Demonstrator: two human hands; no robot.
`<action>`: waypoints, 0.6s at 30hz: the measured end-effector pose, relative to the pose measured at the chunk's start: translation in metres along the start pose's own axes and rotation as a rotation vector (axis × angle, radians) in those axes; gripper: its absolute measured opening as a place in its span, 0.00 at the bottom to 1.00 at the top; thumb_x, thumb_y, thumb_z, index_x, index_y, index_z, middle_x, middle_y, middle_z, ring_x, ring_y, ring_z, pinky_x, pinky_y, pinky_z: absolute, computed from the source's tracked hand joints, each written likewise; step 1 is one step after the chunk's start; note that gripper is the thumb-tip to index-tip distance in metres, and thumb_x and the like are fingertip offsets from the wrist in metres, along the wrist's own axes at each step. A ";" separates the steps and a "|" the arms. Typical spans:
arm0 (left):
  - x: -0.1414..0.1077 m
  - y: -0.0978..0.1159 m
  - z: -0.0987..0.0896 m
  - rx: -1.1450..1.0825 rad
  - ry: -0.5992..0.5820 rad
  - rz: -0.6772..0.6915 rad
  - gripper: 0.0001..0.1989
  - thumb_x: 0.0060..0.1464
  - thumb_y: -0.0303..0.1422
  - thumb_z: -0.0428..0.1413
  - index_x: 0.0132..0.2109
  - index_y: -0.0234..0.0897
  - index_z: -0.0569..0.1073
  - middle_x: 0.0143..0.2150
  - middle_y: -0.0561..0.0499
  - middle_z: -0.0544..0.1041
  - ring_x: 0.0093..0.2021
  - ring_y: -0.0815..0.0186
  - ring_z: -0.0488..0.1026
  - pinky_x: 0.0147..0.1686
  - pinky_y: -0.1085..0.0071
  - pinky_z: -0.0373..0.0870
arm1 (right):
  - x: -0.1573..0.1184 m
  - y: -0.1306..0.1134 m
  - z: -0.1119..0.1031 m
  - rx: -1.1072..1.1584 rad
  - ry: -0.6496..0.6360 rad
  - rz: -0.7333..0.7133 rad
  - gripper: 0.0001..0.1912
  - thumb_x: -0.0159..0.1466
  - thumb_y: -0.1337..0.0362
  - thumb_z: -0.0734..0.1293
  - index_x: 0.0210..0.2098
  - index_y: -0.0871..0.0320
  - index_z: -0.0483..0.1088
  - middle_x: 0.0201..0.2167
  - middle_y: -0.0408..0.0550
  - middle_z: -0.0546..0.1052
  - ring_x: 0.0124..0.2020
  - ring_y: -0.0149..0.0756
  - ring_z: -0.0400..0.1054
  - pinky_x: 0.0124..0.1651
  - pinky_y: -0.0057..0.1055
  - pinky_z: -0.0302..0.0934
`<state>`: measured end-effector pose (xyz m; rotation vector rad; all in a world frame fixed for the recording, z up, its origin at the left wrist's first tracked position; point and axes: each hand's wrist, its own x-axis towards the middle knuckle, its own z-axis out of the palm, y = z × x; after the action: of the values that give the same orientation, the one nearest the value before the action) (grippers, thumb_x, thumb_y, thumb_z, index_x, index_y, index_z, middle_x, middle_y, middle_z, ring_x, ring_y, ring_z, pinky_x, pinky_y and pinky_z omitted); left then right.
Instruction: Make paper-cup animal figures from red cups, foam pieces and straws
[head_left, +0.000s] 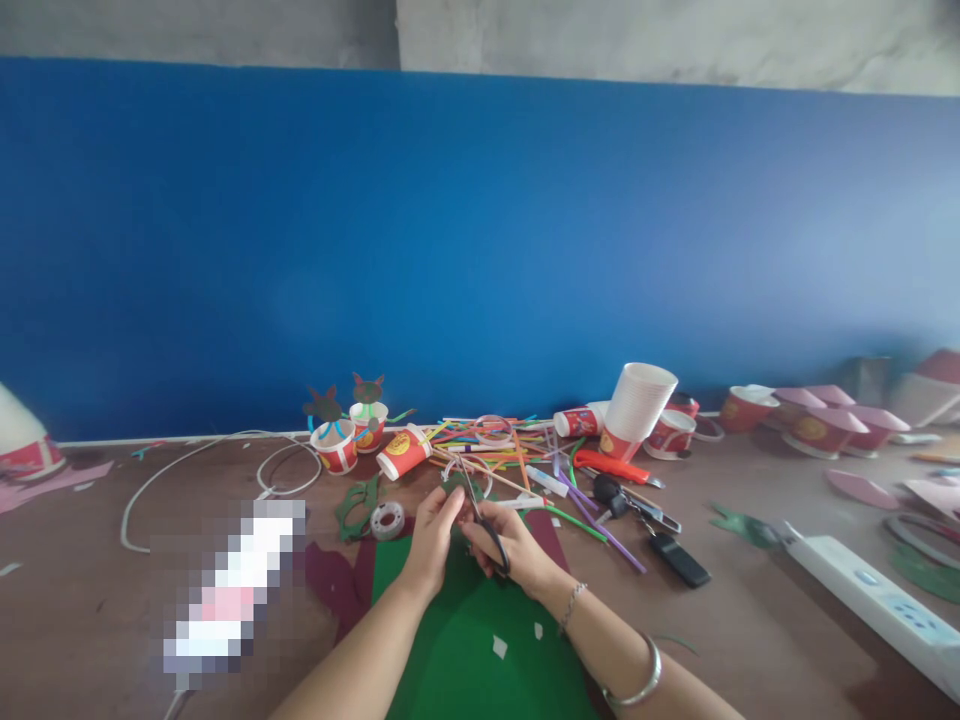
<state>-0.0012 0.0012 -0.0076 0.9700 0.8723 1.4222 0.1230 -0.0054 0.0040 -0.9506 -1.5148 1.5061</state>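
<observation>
My right hand (517, 552) is closed on a pair of scissors (495, 545) with black handles, the blades pointing away from me. Close against it, my left hand (430, 545) pinches a small piece of dark green paper (453, 482) at the blades; the fingers hide part of it. Below both hands lies a green sheet of paper (480, 680) with small white scraps on it, over dark red paper (328, 578). A roll of tape (387, 520) and a cut green paper shape (356, 508) rest left of my left hand.
Coloured straws (517, 440) are heaped behind my hands. Paper cups (409, 452) stand or lie along the blue wall (480, 250), with a tall cup stack (637, 410). An orange utility knife (615, 466), keys (611, 495) and a power strip (877, 595) lie rightward.
</observation>
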 end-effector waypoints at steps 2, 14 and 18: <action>0.000 0.000 0.000 -0.001 0.007 0.000 0.12 0.50 0.39 0.58 0.28 0.33 0.71 0.23 0.55 0.69 0.27 0.71 0.66 0.30 0.76 0.61 | 0.000 -0.001 0.001 -0.005 0.006 0.002 0.18 0.54 0.51 0.69 0.27 0.60 0.63 0.12 0.34 0.63 0.11 0.21 0.54 0.12 0.18 0.45; 0.002 -0.001 -0.002 -0.008 0.019 -0.010 0.12 0.48 0.40 0.59 0.31 0.34 0.73 0.24 0.54 0.71 0.27 0.71 0.66 0.28 0.76 0.61 | -0.001 -0.007 0.002 -0.017 0.017 0.030 0.17 0.54 0.52 0.69 0.25 0.60 0.63 0.10 0.34 0.62 0.09 0.20 0.52 0.12 0.18 0.44; 0.003 0.000 -0.002 0.005 0.040 -0.013 0.12 0.47 0.40 0.59 0.28 0.34 0.71 0.23 0.55 0.69 0.25 0.72 0.64 0.27 0.77 0.60 | -0.002 -0.009 0.002 0.018 0.013 0.057 0.17 0.53 0.53 0.70 0.25 0.59 0.62 0.10 0.34 0.63 0.10 0.21 0.53 0.11 0.18 0.44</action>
<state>-0.0032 0.0040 -0.0082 0.9404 0.9104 1.4328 0.1221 -0.0082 0.0125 -0.9982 -1.4738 1.5480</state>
